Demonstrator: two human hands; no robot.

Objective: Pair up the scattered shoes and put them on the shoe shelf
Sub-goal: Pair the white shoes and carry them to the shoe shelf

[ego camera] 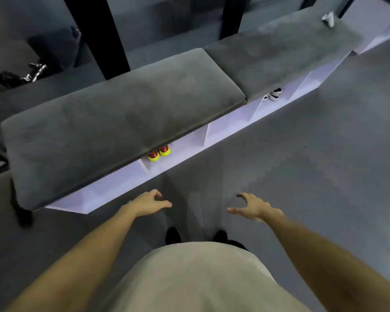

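The left hand (150, 202) hangs empty at seven o'clock, fingers loosely spread. At eleven o'clock from it, a red-and-yellow pair of shoes (159, 153) sits side by side in a compartment of the white shelf (221, 129). The right hand (251, 207), at five o'clock, is spread and empty. A black-and-white shoe (273, 95) sits in a compartment at two o'clock.

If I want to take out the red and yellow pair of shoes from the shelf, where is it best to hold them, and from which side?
Probably by the toes, from the open front. Only the toe ends of the red and yellow pair stick out of the white shelf; the grey cushion above hides the rest. Pinch one toe with each hand, or both together, and draw them toward you.
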